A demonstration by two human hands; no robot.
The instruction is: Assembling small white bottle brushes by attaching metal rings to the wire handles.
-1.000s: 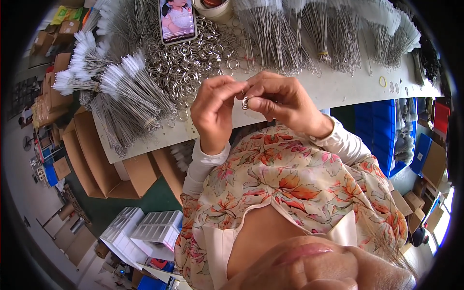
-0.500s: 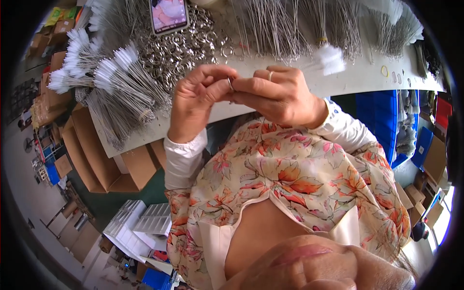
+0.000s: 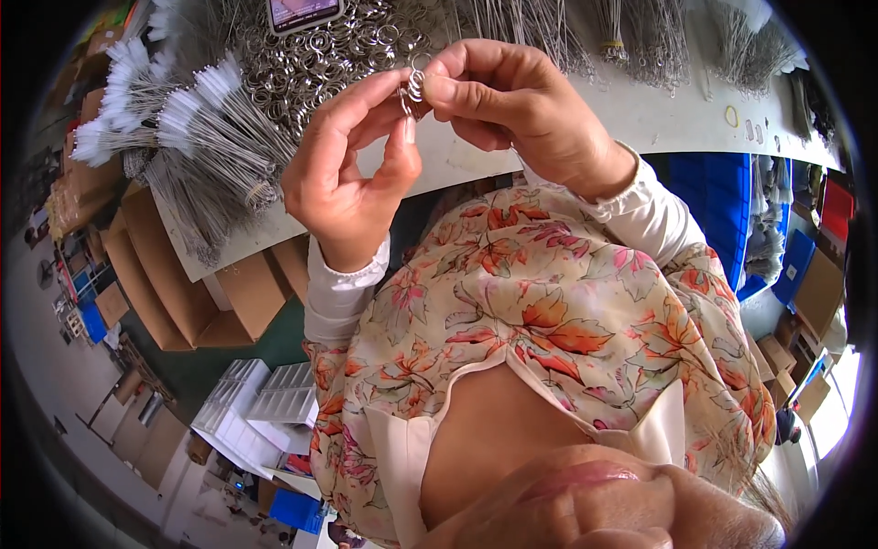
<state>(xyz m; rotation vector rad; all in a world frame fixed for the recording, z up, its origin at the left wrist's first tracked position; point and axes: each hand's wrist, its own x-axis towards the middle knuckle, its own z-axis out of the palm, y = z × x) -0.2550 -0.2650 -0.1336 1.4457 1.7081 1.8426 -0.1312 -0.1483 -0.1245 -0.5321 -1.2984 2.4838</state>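
Observation:
Several shiny metal rings, looped together, are held up between my two hands over the table's near edge. My right hand pinches them between thumb and forefinger. My left hand is beside them, its thumb and forefinger closing around a small metal ring or clip; its exact shape is too small to tell. Just beyond my hands lies a big heap of loose metal rings. Bundles of wire-handled brushes with white bristles lie to the left of my left hand.
A phone rests on the ring heap. More wire bundles lie along the far side of the white table. A yellow band is at the right. Cardboard boxes stand below left, blue bins below right.
Both hands have risen, and they have drawn slightly apart, so the rings now show between them. A white-bristled brush head beyond my right hand no longer shows. The view has shifted slightly.

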